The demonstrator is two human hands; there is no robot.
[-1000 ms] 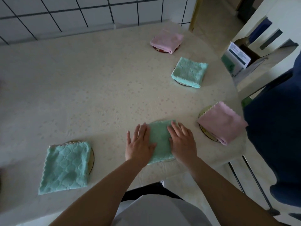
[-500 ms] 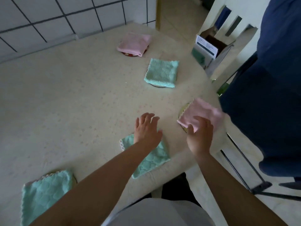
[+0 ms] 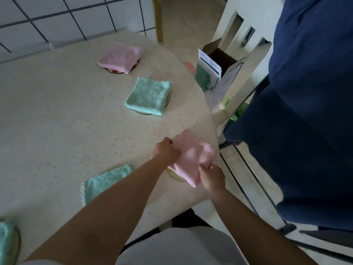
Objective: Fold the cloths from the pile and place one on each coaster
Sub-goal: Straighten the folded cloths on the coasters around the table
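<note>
From the head view, both hands work the near pink cloth (image 3: 191, 157) at the bench (image 3: 57, 121) edge, over a coaster (image 3: 176, 176) that peeks out beneath it. The left hand (image 3: 165, 151) grips its left edge with curled fingers; the right hand (image 3: 211, 177) pinches its near corner. The left forearm crosses a folded green cloth (image 3: 105, 181). Farther back lie another green cloth (image 3: 148, 95) and a pink cloth (image 3: 119, 58) on coasters. An open box (image 3: 215, 71) and dark blue fabric (image 3: 305, 111) crowd the right side.
</note>
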